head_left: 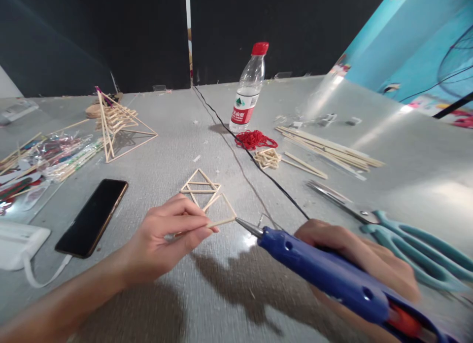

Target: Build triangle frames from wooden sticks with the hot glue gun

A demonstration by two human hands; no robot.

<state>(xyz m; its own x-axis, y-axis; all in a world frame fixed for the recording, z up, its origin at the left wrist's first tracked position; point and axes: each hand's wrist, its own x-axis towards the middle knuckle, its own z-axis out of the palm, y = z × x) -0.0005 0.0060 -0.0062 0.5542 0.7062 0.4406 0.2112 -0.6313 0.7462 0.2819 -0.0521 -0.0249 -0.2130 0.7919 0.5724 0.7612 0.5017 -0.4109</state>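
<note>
My left hand (170, 237) pinches a thin wooden stick (220, 222) at the near edge of a flat triangular stick frame (201, 188) lying on the grey table (229, 293). My right hand (354, 254) grips a blue hot glue gun (325, 271). The gun's metal nozzle (247, 226) points left and nearly touches the stick's right end. The fingers of both hands are closed.
A black phone (92, 216) lies at the left and teal scissors (391, 229) at the right. Behind stand a water bottle (248, 94), red rubber bands (254, 138), a stick pyramid (118, 126), loose sticks (328, 148) and a small stick piece (268, 158). A black cable (258, 165) crosses the table.
</note>
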